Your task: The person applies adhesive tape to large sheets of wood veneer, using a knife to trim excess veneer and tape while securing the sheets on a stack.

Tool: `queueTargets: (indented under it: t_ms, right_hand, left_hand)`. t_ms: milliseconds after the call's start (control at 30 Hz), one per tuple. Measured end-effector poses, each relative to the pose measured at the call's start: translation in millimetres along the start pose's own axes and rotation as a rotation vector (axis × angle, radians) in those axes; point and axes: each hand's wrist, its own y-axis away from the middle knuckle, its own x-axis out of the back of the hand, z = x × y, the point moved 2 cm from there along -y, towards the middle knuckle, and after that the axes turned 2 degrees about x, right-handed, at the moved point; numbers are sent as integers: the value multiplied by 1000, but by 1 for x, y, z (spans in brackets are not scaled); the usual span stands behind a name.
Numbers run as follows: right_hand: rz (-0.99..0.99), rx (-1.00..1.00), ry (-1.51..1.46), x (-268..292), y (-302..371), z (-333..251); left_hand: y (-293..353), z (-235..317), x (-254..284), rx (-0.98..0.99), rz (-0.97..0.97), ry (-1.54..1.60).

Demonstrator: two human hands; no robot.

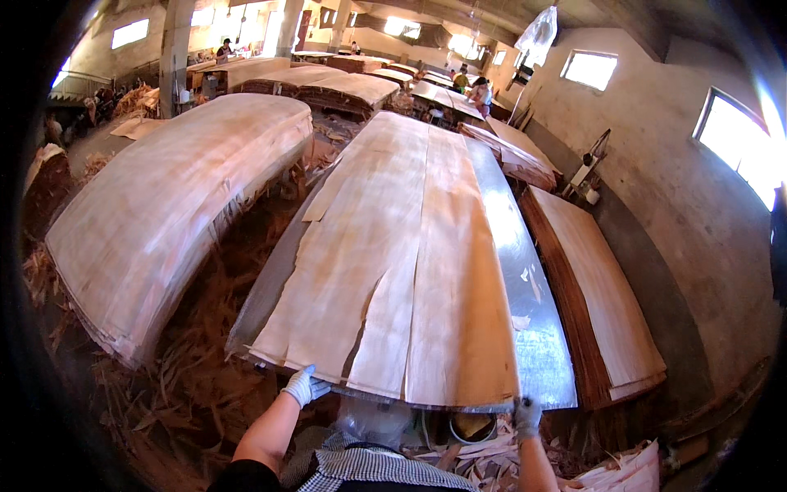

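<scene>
Checked cloth (373,469) of the person's clothing lies nearest to the camera, below and between the fingers of both hands. The left hand (302,388), in a pale glove, is at the near edge of the thin wood veneer sheets (369,254). Its fingers touch this edge toward the left end; I cannot tell whether they are clamped on it. The right hand (527,416), in a greyish glove, is at the near right corner of the same sheets. Its fingers look bent and close together, but whether they pinch the veneer I cannot tell.

From the fingers of both hands, the sheets extend forward along a metal-topped table (543,348). Ahead and slightly right of the left fingers, a dark, ragged gap opens between two pieces of veneer. Just beside the right fingers, on their right, the shiny metal is bare, with a small veneer scrap (520,323) farther ahead.

To the left of the left fingers and ahead stands a large curved veneer stack (180,189); another, flatter stack (602,287) stands ahead and right of the right fingers. Torn veneer strips (180,402) cover the floor left of the left fingers.
</scene>
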Motion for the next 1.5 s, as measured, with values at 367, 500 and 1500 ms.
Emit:
queueTargets:
  t_ms: [367, 500, 1500]
  right_hand:
    - [-1208, -147, 354, -2, 164, 165]
    - [-683, -69, 171, -66, 108, 77]
    - [39, -70, 81, 10, -22, 93]
  left_hand:
    - [15, -35, -30, 33, 47, 170]
    - [5, -35, -17, -40, 132, 179]
    - [-30, -23, -35, -96, 360, -5]
